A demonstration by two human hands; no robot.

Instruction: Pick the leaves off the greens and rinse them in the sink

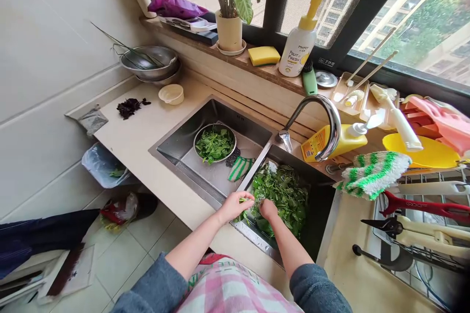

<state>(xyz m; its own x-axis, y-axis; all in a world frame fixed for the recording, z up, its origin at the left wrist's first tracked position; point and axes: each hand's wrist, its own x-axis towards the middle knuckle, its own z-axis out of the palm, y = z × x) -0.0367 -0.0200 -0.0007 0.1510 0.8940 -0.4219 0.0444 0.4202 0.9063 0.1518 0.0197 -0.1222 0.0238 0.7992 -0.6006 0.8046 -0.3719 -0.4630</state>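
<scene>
My left hand (235, 206) is closed around some green leafy stems (242, 215) just above the near edge of the right sink basin. Close beside it, my right hand (269, 209) is curled with its fingers down among the greens, and what it grips is hidden. A large heap of leafy greens (284, 190) fills much of the right basin. In the left basin stands a round strainer or bowl (234, 150) of picked green leaves (216, 144). Next to it lie a dark scouring pad (232, 157) and a green-striped cloth (240, 168).
A chrome faucet (332, 117) arches over the right basin. Metal bowls (149, 66), a small pale bowl (171, 94) and dark shreds (130, 106) sit on the left counter. A yellow bottle (330, 142), a striped cloth (378, 173) and a rack with scissors (422, 234) are at right.
</scene>
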